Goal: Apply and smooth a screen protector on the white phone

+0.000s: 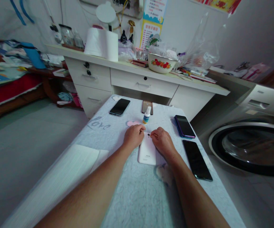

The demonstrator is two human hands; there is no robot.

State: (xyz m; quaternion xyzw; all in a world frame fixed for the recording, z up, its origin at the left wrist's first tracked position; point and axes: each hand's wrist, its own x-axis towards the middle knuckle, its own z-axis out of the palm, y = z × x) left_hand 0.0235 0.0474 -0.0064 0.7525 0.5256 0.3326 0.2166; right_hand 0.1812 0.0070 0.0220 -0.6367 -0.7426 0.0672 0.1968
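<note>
A white phone (147, 153) lies back up on the cloth-covered table, its camera at the far end. My left hand (134, 135) is closed at the phone's far left corner, fingers curled against the edge. At the far right corner my right hand (162, 139) is closed too, thumb and fingers pinched near the camera. What either hand's fingertips hold, if anything, is too small to make out. Just beyond my hands stands a small white spray bottle (146, 116) with a blue and yellow label.
Dark phones lie around: one at the far left (120, 107), a stacked one (185, 126) and a larger one (197, 160) at right. Behind the bottle is a brownish phone (144, 105). White cloth (80, 161) covers the left edge; a washing machine (258, 126) stands right.
</note>
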